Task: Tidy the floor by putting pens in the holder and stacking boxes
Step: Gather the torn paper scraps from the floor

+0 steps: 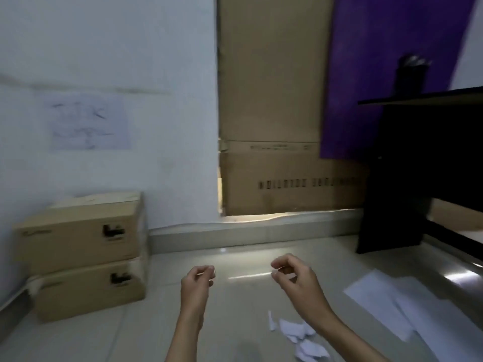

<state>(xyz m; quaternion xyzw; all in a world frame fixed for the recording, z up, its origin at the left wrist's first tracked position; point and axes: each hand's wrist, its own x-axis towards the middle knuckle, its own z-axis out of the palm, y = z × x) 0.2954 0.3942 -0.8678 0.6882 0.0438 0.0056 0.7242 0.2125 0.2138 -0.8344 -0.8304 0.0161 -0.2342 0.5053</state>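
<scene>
boxes: upper box sits on lower box by wall, stacking looks done | pens: none seen; holder on table | left hand, right hand: fingers loosely curled, empty | paper scraps on floor

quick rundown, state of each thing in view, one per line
left hand: empty, fingers curled loosely, raised above the floor
right hand: empty, fingers curled loosely, raised above the floor
upper box: closed, stacked on the lower one by the wall
lower box: closed, flat on the floor
paper scraps: torn, scattered on the floor
white sheets: lying flat, overlapping
pen holder: upright on the dark shelf, contents blurred
</scene>
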